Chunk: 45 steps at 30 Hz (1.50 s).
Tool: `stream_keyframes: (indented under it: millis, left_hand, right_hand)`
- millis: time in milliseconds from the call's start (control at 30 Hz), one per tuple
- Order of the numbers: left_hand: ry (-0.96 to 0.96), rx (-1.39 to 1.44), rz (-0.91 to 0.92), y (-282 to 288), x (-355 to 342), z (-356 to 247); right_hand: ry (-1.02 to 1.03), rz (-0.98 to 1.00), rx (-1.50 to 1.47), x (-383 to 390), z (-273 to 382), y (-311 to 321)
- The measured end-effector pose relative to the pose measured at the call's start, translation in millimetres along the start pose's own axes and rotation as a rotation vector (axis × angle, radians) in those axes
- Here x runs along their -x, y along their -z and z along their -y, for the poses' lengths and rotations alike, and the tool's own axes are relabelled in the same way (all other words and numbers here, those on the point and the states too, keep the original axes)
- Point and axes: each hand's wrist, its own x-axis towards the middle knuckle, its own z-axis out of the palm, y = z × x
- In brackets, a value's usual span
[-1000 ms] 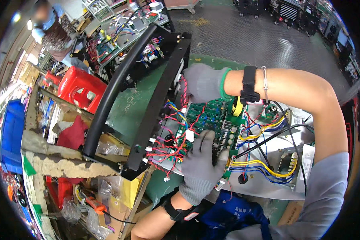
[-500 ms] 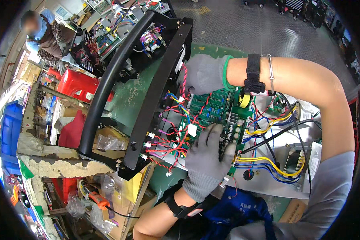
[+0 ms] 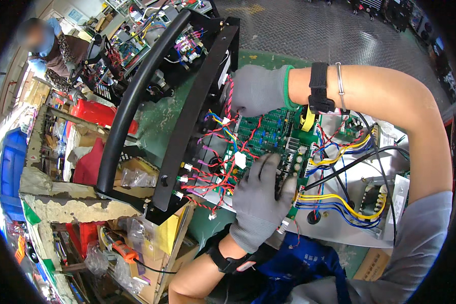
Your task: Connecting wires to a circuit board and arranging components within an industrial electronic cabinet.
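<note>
My left hand (image 3: 261,202), in a grey glove, lies palm down on a green circuit board (image 3: 268,129), fingers stretched and thumb apart. At the board's far left corner, my right hand (image 3: 261,91), gloved alike, bends down beside a black metal panel (image 3: 200,114). Its fingers are curled and their tips hidden, so what they grip does not show. Red twisted wires (image 3: 230,96) run past its knuckles. More red wires with white connectors (image 3: 240,160) spread between panel and board, left of my left hand. Yellow and blue cables (image 3: 329,200) leave the board's right side.
A thick black bar handle (image 3: 131,106) stands out left of the panel. Under the board is a silver metal base (image 3: 334,228). A worn shelf (image 3: 66,202) with bags and an orange-handled tool (image 3: 124,251) is at the left. Another person (image 3: 61,50) works far left.
The view has shifted slightly, and panel and handle sit a little further left in it. Both hands keep nearly the same places on the board. The person far left has shifted a little.
</note>
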Motion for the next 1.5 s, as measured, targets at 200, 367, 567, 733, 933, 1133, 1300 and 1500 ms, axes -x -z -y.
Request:
stream_keyframes:
  millis: [200,367,567,733,933,1133,1300,1500]
  left_hand:
    - [0.02,-0.01,0.007,1,0,-1]
    - [-0.025,0.022,-0.047,-3,4,-2]
    - [-0.009,0.137,-0.152,11,21,-1]
    - [0.061,0.239,-0.193,27,34,2]
    - [0.26,0.499,-0.23,42,45,1]
    - [0.305,0.534,-0.608,77,59,6]
    - [0.568,0.587,-0.22,71,66,25]
    - [0.479,0.621,-0.417,55,54,10]
  right_hand:
    - [0.05,0.009,0.109,-13,2,-5]
    - [0.138,-0.147,0.174,-9,-1,-20]
    - [-0.119,0.113,0.058,31,29,39]
    - [-0.613,0.231,-0.913,65,75,89]
    - [-0.436,0.04,-0.975,58,99,56]
    - [-0.357,-0.131,-0.439,65,85,34]
    - [-0.313,-0.003,-0.359,57,94,33]
    - [-0.347,0.045,-0.336,42,93,21]
